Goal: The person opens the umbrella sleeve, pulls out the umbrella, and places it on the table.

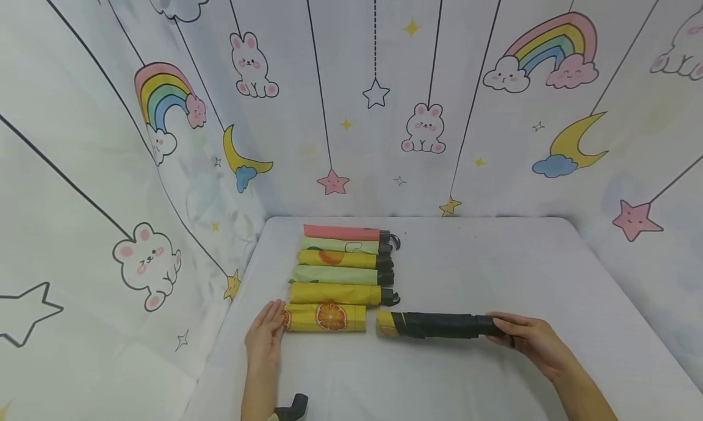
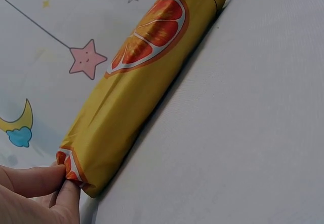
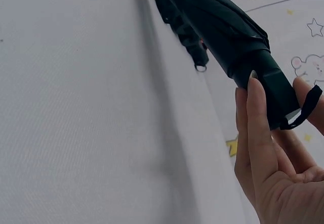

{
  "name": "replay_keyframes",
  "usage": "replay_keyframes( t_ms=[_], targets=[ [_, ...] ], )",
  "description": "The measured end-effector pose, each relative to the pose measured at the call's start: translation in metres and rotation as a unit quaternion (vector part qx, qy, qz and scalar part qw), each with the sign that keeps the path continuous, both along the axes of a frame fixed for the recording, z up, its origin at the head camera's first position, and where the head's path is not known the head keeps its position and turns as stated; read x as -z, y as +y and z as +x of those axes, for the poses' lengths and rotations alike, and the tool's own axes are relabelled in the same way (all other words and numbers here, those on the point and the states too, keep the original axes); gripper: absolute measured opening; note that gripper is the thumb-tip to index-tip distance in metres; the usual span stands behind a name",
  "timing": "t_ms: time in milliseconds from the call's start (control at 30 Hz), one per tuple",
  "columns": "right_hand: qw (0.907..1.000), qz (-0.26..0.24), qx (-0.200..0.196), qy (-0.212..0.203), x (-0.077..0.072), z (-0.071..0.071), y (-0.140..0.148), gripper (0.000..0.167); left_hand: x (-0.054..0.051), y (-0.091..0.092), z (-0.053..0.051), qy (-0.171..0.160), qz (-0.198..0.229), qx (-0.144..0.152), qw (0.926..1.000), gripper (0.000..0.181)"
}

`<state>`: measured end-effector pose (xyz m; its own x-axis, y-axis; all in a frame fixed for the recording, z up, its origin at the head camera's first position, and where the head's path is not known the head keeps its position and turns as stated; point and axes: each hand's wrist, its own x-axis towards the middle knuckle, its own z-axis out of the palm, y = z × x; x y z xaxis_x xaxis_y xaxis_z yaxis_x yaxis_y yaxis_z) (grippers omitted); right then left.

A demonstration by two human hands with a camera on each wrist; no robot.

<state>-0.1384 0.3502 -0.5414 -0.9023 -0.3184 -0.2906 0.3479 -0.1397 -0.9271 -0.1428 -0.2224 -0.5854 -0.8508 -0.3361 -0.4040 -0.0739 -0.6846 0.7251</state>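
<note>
My left hand pinches the closed left end of a yellow umbrella sleeve printed with orange slices. In the left wrist view, thumb and fingers hold a corner of this sleeve. The right hand grips the handle end of a folded black umbrella, whose yellow tip points left at the sleeve's right end, a small gap between them. Seen from the right wrist, the fingers are around the dark handle, and a short black strap hangs at its end.
Behind the sleeve lie several sleeved folding umbrellas in a row, among them a red one, a light green one and a yellow one, handles to the right. All are on a white table. A black curved piece shows beside my left forearm.
</note>
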Motion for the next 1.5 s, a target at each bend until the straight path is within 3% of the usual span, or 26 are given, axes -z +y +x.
replay_keyframes(
  t_ms=[500,733,933,1167,1500],
  targets=[
    [0.9998,-0.015,-0.011,-0.001,0.008,0.000,0.009,0.027,0.002,0.001,-0.001,-0.007,-0.005,-0.005,0.9999,0.062],
    [0.9996,-0.014,-0.004,-0.025,0.014,-0.001,0.014,0.027,0.000,0.003,0.001,0.004,-0.008,-0.001,1.0000,0.067],
    [0.9990,0.042,0.009,-0.013,0.024,-0.003,0.017,0.025,-0.001,0.003,0.003,0.004,-0.009,0.001,0.9999,0.068],
    [0.9872,0.152,0.040,-0.027,0.030,-0.002,0.014,0.039,0.002,0.004,0.002,-0.001,-0.011,0.001,0.9999,0.067],
    [0.9766,0.212,0.034,-0.018,0.031,0.000,0.018,0.045,0.003,0.005,0.002,0.002,-0.015,0.009,0.9998,0.067]
  ],
)
